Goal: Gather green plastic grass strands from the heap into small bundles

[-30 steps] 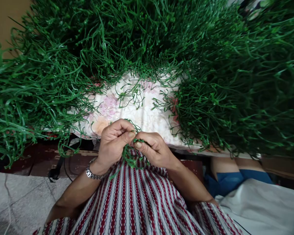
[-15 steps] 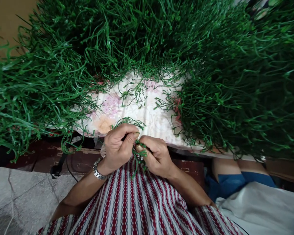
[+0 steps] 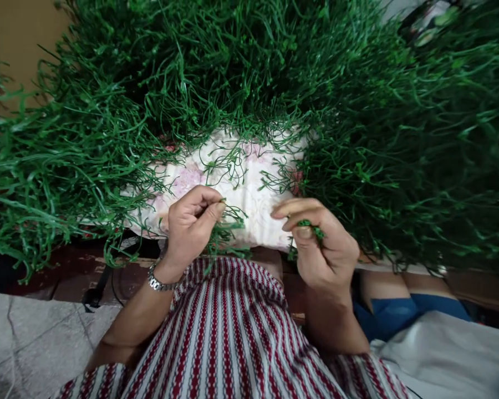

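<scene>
My left hand point(image 3: 191, 227), with a metal watch on its wrist, pinches a small spray of thin green plastic stems point(image 3: 228, 235) between thumb and forefinger. The stems fan out below and to the right of the fingertips. Off to the right, my right hand point(image 3: 322, 238) is closed around a small green stem piece point(image 3: 310, 226), which shows between thumb and forefinger. Both hands hover over the near edge of a flowered cloth point(image 3: 258, 194). On the cloth lie a few loose green stems point(image 3: 228, 163).
Big heaps of green plastic stems stand at the left point(image 3: 75, 160), the back point(image 3: 233, 61) and the right point(image 3: 370, 166). Another person's knees point(image 3: 385, 285), with blue clothing, are at the lower right. A brown wooden edge point(image 3: 45, 266) runs below the cloth.
The hands have drawn apart: my right hand moved right and up with a small green piece. My left hand rose slightly, keeping its stems.
</scene>
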`<state>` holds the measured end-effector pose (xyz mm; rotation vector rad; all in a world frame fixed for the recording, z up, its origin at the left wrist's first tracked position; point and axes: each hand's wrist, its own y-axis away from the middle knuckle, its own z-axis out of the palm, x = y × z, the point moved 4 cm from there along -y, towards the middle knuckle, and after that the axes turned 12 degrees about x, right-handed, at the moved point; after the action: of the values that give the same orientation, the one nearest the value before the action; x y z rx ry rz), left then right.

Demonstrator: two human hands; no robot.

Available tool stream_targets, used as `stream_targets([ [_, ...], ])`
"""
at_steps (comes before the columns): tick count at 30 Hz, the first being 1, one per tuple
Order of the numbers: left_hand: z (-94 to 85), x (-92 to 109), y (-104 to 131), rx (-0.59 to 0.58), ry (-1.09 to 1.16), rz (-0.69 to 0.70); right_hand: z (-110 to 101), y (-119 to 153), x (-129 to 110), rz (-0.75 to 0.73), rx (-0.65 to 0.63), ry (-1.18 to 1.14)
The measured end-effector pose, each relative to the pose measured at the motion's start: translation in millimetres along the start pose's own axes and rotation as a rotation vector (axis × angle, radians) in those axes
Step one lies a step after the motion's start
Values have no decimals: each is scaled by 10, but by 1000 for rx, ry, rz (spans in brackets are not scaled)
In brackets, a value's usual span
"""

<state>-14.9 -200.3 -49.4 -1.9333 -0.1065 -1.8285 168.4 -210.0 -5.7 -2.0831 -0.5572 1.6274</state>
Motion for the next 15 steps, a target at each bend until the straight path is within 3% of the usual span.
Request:
stream_targets([
  [6,110,34,44,-17,44,-4,265,49,90,162,-176,96],
  [11,146,-15,70,7,131,-145,514,191,315,331,-375,40],
  [15,153,-93,69,30,238,-311,559,243,361,307,-308,-22],
])
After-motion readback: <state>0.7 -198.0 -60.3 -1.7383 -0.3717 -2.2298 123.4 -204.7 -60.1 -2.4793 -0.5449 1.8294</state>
